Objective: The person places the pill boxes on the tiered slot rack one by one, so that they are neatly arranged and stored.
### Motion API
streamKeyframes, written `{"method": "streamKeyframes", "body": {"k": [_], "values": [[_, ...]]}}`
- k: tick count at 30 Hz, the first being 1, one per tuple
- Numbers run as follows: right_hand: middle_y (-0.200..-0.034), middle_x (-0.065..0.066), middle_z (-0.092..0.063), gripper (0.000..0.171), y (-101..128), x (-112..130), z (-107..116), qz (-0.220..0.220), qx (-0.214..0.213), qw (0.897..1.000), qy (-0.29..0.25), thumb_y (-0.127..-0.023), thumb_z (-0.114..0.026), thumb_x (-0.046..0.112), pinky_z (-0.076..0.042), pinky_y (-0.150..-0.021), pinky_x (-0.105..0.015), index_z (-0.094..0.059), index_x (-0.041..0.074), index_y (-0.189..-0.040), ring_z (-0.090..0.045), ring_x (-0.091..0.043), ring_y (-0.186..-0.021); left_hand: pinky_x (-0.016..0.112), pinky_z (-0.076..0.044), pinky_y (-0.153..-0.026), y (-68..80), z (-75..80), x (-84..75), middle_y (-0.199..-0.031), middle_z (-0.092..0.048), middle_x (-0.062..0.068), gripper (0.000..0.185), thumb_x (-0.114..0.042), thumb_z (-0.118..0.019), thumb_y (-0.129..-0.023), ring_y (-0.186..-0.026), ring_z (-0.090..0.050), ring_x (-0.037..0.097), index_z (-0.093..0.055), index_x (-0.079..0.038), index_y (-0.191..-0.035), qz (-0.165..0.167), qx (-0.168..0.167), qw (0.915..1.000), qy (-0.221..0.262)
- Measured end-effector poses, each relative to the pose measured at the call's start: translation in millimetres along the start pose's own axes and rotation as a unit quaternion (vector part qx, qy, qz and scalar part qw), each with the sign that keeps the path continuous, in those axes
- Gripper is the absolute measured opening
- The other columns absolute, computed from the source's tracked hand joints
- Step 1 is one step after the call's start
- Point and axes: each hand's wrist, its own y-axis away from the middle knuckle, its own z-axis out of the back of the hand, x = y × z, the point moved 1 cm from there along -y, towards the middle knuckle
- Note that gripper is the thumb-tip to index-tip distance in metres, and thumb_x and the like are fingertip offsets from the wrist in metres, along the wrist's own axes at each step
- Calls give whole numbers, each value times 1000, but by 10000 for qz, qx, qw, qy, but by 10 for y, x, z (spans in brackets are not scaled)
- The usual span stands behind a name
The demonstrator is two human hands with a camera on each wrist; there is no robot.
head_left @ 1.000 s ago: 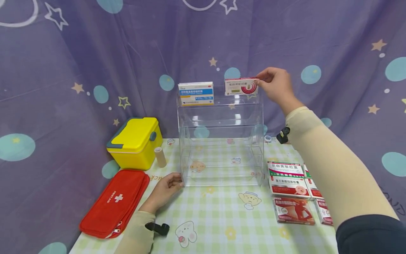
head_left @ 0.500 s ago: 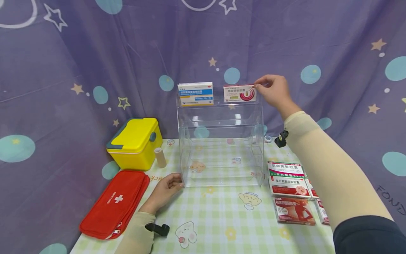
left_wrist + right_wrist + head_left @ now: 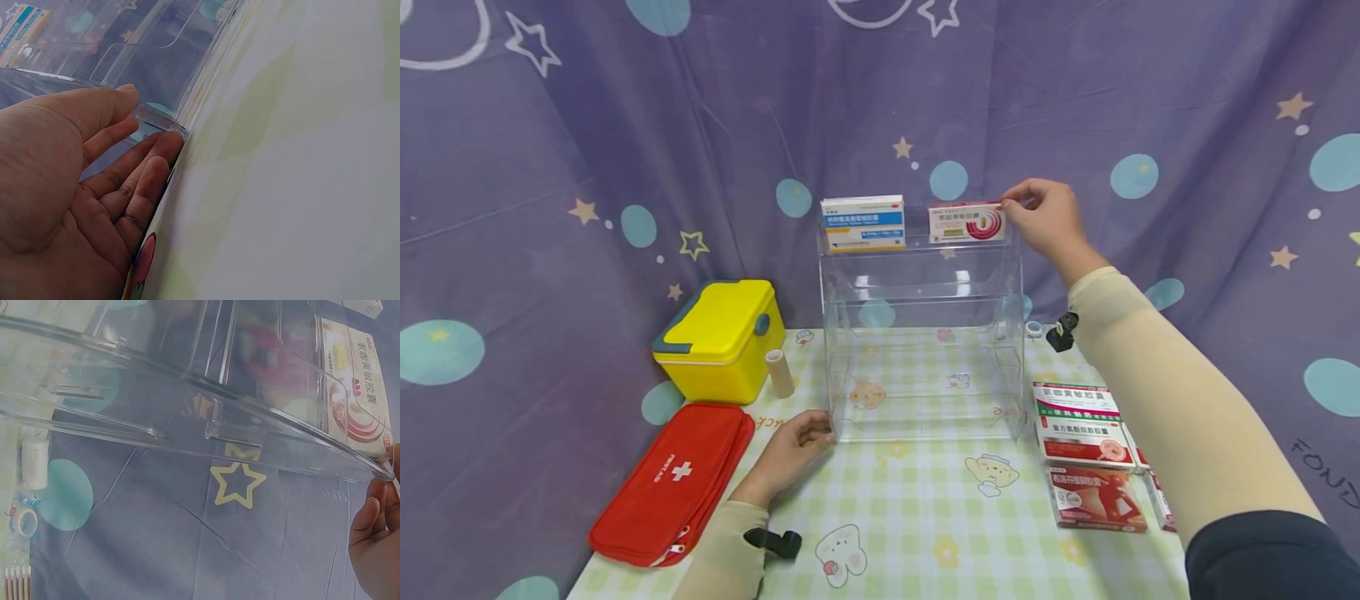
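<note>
At the centre of the head view stands a clear acrylic tiered rack (image 3: 925, 287). My right hand (image 3: 1047, 218) pinches the upper right corner of a white and red medicine box (image 3: 966, 223), which stands upright on the rack's top tier. In the right wrist view, that box (image 3: 356, 390) shows through the clear side panel, with the fingertips at its end. On the same tier, to the left, is a blue and white medicine box (image 3: 864, 223). My left hand (image 3: 790, 450) lies on the table with relaxed fingers, its fingertips touching the rack's lower left front corner (image 3: 161, 119).
Several medicine boxes (image 3: 1097, 497) lie in rows at the right, partly hidden by the right arm. To the left are a yellow lidded box (image 3: 737, 333), a beige roll (image 3: 780, 373) and a red first-aid pouch (image 3: 673, 483). A purple curtain (image 3: 880, 92) hangs behind.
The right hand has lowered the white and red box onto the top tier, moving it slightly left; over the last half second it hardly moves. The left hand stays at the rack's corner.
</note>
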Motion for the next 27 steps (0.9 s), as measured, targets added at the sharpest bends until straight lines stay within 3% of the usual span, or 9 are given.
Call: {"method": "streamKeyframes", "body": {"k": [8, 18, 27], "values": [[-111, -4, -67, 28, 7, -26, -21, 115, -129, 9998, 37, -102, -66, 35, -48, -71, -32, -77, 12, -114, -57, -17, -89, 23, -53, -88, 7, 29, 15, -122, -72, 12, 39, -12, -75, -98, -102, -69, 19, -64, -2, -134, -60, 85, 9999, 105], [-114, -4, -66, 30, 38, -5, -28, 10, -140, 9999, 10, -102, -65, 37, -48, -70, -32, -77, 13, -115, -57, -16, -89, 23, -54, -89, 17, 38, 5, -123, -72, 13, 40, -11, -75, -99, -104, -69, 20, -63, -1, -135, -67, 158, 9998, 130], [-89, -4, -66, 27, 160, -56, 179, 408, -647, 9969, -181, -101, -68, 34, -46, -56, -27, -79, 13, -113, -56, -13, -69, 24, -54, -90, 19, 38, -9, -124, -71, 13, 41, -13, -75, -99, -104, -69, 20, -63, -1, -136, -61, 158, 9998, 135]]}}
